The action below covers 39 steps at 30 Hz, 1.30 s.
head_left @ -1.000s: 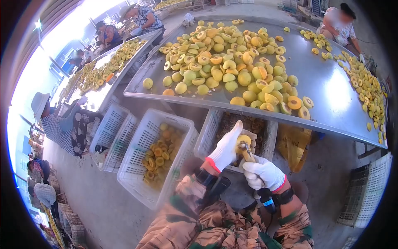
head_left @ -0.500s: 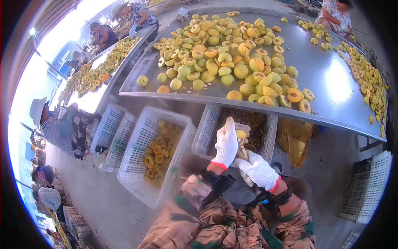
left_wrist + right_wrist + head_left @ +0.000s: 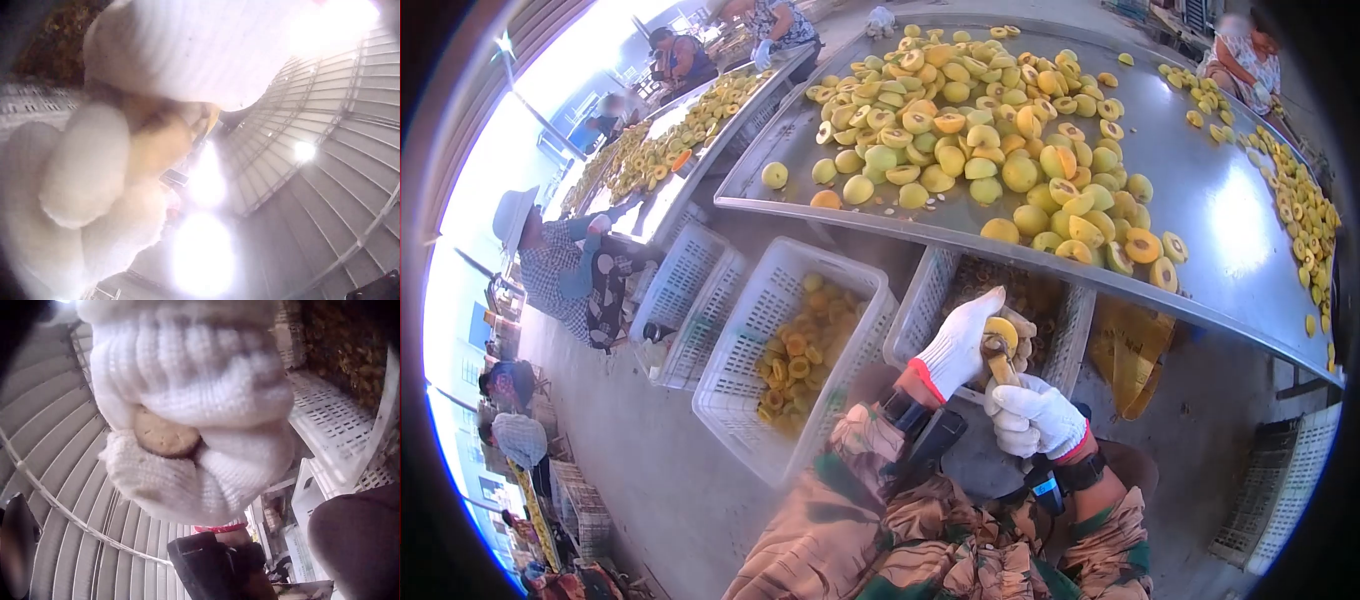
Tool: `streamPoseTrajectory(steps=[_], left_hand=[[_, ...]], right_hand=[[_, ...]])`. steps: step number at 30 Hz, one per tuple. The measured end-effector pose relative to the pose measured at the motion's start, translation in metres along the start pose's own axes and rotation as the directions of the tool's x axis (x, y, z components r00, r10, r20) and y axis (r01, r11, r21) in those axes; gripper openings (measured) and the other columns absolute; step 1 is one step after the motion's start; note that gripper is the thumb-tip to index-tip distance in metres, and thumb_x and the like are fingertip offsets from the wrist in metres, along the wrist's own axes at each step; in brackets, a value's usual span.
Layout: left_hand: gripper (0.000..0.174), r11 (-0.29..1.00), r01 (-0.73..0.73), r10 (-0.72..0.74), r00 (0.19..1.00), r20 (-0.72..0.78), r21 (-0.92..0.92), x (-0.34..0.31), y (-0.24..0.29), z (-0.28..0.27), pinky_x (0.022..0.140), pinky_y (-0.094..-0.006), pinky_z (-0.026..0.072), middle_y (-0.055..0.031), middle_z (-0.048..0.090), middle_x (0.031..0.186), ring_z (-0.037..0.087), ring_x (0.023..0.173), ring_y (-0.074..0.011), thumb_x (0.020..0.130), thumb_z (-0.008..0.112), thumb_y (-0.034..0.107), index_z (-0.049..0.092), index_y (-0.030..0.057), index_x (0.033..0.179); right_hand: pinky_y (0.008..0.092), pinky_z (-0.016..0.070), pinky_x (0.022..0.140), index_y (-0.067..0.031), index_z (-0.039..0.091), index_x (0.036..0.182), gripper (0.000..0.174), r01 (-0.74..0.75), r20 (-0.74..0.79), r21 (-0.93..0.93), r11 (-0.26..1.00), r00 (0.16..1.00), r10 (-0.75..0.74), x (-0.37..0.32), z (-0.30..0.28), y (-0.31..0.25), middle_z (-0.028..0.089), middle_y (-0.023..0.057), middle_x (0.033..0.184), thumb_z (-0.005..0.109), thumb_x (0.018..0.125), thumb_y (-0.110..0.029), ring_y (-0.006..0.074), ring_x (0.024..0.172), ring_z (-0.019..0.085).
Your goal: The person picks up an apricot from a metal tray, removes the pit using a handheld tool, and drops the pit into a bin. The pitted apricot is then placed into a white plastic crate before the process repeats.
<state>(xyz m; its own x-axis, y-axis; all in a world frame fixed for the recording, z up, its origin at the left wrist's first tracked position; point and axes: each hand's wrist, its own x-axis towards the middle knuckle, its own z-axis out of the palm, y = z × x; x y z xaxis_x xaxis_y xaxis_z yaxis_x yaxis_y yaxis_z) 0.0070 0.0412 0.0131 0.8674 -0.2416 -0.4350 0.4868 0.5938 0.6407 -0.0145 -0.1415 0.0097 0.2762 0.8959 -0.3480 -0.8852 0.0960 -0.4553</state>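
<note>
While the left hand (image 3: 962, 345) pinches one yellow fruit half (image 3: 1001, 329) between its gloved fingers, the right hand (image 3: 1040, 415) is closed around a tool (image 3: 1004, 372) whose end meets this fruit, as the head view shows; so this one piece appears to be in the middle of its work, not finished. From the hands, the big heap of cut fruit (image 3: 980, 120) lies on the metal tabletop (image 3: 1175, 180) towards 12 o'clock, and many of its halves show a brown centre, so I judge that the larger part is left. Towards 9 o'clock, a white crate (image 3: 745, 325) holds a smaller lot of orange halves (image 3: 790, 375), of which several look hollow in the middle; these seem to be the done ones. Just beyond the hands, at 12 o'clock, the scrap crate (image 3: 918, 305) holds brown bits. In the left wrist view, the glove fills the upper part, and a tan, blurred shape comes out below it, with a little yellow edge near the centre; how deep the tool sits in the fruit I cannot tell. In the right wrist view, the curled fingers hold the round handle end (image 3: 165, 434), and at 2 o'clock brown bits lie beside a white crate wall.
</note>
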Motion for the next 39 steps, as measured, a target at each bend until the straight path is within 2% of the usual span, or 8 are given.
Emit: streamPoseTrajectory(steps=[5,10,12,15,24,30,32,39], left_hand=[[0.054,0.929,0.24,-0.234,0.971,0.055,-0.282,0.01,-0.001,-0.012,0.064,-0.0392,0.0543,-0.0173,0.065,0.08,0.062,0.064,-0.0283,0.099,0.043,0.043,0.065,-0.0063,0.091],[0.051,0.94,-0.085,0.263,0.794,-0.548,0.329,-0.058,0.051,-0.055,0.084,-0.0414,0.0519,-0.0168,0.068,0.091,0.066,0.091,-0.0309,0.095,0.047,0.045,0.063,-0.0016,0.11],[0.051,0.078,0.363,0.701,0.642,-0.31,0.928,-0.103,0.075,-0.044,0.096,-0.0414,0.046,-0.0178,0.067,0.106,0.061,0.108,-0.0348,0.091,0.055,0.044,0.06,0.003,0.121],[0.052,0.041,0.49,0.82,0.481,-0.309,0.871,-0.065,0.098,-0.038,0.1,-0.04,0.0434,-0.0178,0.063,0.119,0.058,0.113,-0.0353,0.087,0.061,0.041,0.057,0.0086,0.128],[0.055,-0.395,0.275,0.403,0.909,-0.103,0.876,0.122,0.103,0.028,0.08,-0.0446,0.0514,-0.0176,0.069,0.097,0.066,0.093,-0.036,0.072,0.068,0.05,0.063,0.0069,0.106],[0.052,0.24,-0.104,0.428,0.904,-0.009,0.965,0.081,0.126,-0.003,0.082,-0.0356,0.051,-0.0126,0.065,0.115,0.062,0.105,-0.0206,0.083,0.068,0.035,0.058,0.0018,0.122],[0.048,0.804,-0.424,0.398,0.905,0.153,0.418,0.053,0.109,-0.017,0.083,-0.0337,0.0517,-0.011,0.062,0.116,0.06,0.107,-0.0189,0.091,0.062,0.028,0.052,0.0001,0.129],[0.056,0.944,-0.236,0.272,0.952,0.138,-0.232,-0.011,0.019,-0.017,0.092,-0.0408,0.0502,-0.0162,0.055,0.127,0.057,0.114,-0.0283,0.101,0.043,0.041,0.043,-0.0008,0.137]], right_hand=[[0.0235,0.0249,0.034,-0.0035,0.055,0.094,0.019,0.049,0.235,0.06,0.997,0.97,-0.061,0.0,0.001,-0.008,0.039,-0.003,0.054,0.053,0.098,-0.022,0.008,0.036,0.031],[0.0238,0.0287,0.035,-0.0057,0.052,0.09,0.017,0.003,-0.135,-0.193,0.981,0.99,-0.029,-0.016,-0.016,-0.025,0.044,-0.0021,0.056,0.056,0.096,-0.02,0.0085,0.037,0.038],[0.0237,0.0306,0.036,-0.0077,0.05,0.086,0.018,-0.127,-0.388,-0.376,0.918,0.921,-0.032,-0.015,-0.025,-0.024,0.045,-0.002,0.057,0.057,0.095,-0.021,0.0083,0.039,0.04],[0.0232,0.0337,0.038,-0.0102,0.047,0.087,0.019,-0.095,-0.314,-0.364,0.927,0.949,-0.026,-0.007,-0.03,-0.022,0.048,-0.0015,0.06,0.06,0.093,-0.023,0.0084,0.041,0.042],[0.0241,0.0363,0.039,-0.0026,0.054,0.092,0.021,0.06,-0.357,-0.383,0.922,0.911,-0.207,-0.013,-0.039,-0.032,0.05,0.0016,0.058,0.062,0.09,-0.022,0.0118,0.041,0.047],[0.0252,0.0366,0.039,-0.0045,0.052,0.093,0.016,0.126,-0.354,-0.398,0.909,0.893,-0.279,-0.018,-0.029,-0.038,0.051,0.0023,0.058,0.059,0.091,-0.018,0.0129,0.04,0.046],[0.0258,0.0367,0.039,-0.0049,0.052,0.093,0.015,0.172,-0.341,-0.421,0.89,0.88,-0.332,-0.017,-0.021,-0.038,0.052,0.0027,0.059,0.06,0.091,-0.017,0.0128,0.041,0.046],[0.0249,0.0364,0.04,-0.0048,0.052,0.097,0.016,0.141,-0.27,-0.539,0.83,0.905,-0.329,-0.006,0.022,-0.023,0.052,0.0016,0.059,0.06,0.092,-0.018,0.0101,0.042,0.047]])
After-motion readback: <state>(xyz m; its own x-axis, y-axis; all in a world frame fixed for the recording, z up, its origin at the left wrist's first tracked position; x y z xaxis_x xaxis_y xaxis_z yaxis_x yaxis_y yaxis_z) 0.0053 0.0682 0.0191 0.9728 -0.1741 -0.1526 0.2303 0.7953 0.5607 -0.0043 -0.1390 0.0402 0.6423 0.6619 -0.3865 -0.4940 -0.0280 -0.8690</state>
